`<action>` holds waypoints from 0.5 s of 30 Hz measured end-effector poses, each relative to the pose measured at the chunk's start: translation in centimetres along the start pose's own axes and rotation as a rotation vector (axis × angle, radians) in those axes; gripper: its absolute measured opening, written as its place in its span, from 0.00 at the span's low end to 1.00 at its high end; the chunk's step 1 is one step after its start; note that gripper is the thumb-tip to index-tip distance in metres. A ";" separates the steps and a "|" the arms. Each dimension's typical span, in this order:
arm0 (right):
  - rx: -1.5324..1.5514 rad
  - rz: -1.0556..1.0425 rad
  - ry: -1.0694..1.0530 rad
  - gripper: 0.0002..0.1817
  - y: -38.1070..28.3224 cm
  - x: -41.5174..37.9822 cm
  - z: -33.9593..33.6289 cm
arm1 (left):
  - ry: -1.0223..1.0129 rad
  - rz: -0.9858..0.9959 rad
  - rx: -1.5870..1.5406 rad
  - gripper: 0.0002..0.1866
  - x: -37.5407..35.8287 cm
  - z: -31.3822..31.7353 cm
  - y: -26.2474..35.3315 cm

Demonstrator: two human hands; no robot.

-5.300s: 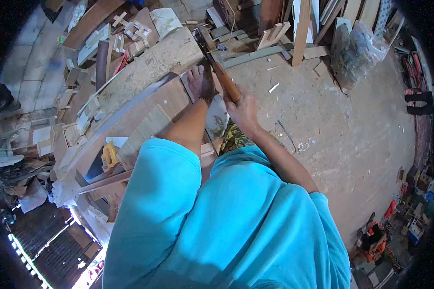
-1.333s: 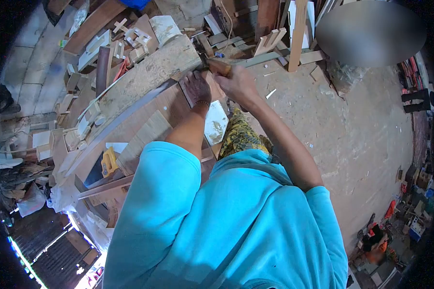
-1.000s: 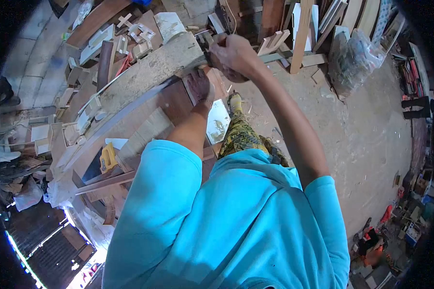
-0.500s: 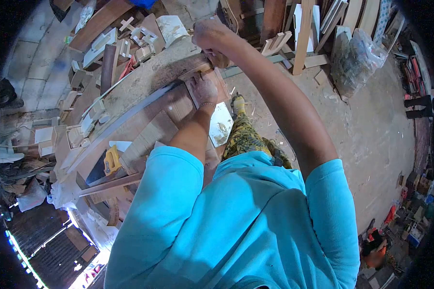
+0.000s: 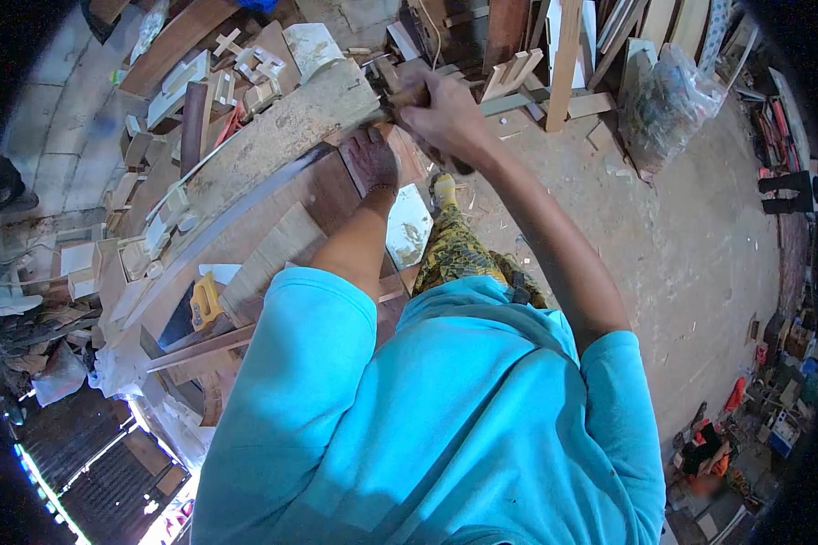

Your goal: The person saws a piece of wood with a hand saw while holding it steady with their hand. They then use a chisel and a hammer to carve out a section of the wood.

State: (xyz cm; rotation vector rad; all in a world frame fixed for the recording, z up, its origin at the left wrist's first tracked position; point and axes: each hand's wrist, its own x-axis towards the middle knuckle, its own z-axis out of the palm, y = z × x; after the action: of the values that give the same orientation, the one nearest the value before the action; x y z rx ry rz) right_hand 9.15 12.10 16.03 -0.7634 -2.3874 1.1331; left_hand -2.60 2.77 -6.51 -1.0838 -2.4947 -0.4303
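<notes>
My left hand [image 5: 370, 161] lies with its fingers spread on a brown wooden board [image 5: 407, 162] at the end of the workbench. Just right of it, my right hand [image 5: 447, 116] is wrapped round a dark wooden tool [image 5: 409, 95], whose lower part is hard to make out. Beside the hands, a long thick plank [image 5: 282, 136] runs along the bench. Nearer to my body, a white board [image 5: 410, 227] with smudges shows beside my left forearm.
A yellow-handled saw [image 5: 205, 302] lies on the bench at the left. Small wood pieces [image 5: 262, 71] crowd its far side. Upright boards [image 5: 565, 64] and a clear plastic bag of shavings [image 5: 671, 109] stand at the back right. Scraps dot the floor.
My right hand has come down and to the right with the tool, nearer to my body. My left hand has shifted slightly left, its fingers now spread on the board.
</notes>
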 end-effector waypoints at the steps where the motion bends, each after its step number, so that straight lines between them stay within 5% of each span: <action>1: 0.054 0.001 0.024 0.21 0.0 -1.3 -0.1 | 0.069 0.037 0.018 0.12 0.1 -0.2 0.1; 7: 0.341 0.198 0.045 0.13 1.7 -7.5 2.4 | -0.285 0.111 0.151 0.13 1.0 -5.2 1.1; 10: 0.249 -0.028 0.222 0.18 3.1 -9.3 4.4 | -0.137 -0.064 0.047 0.15 0.7 -3.8 1.2; 15: 0.388 0.146 0.215 0.21 4.1 -11.7 5.9 | -0.095 -0.015 0.156 0.11 0.5 -2.2 0.5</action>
State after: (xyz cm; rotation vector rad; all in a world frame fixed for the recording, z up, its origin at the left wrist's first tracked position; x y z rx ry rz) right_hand 16.24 3.53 7.90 -0.8800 -1.8825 1.4361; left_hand -2.02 2.51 -4.23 -1.0471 -2.5711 -0.1881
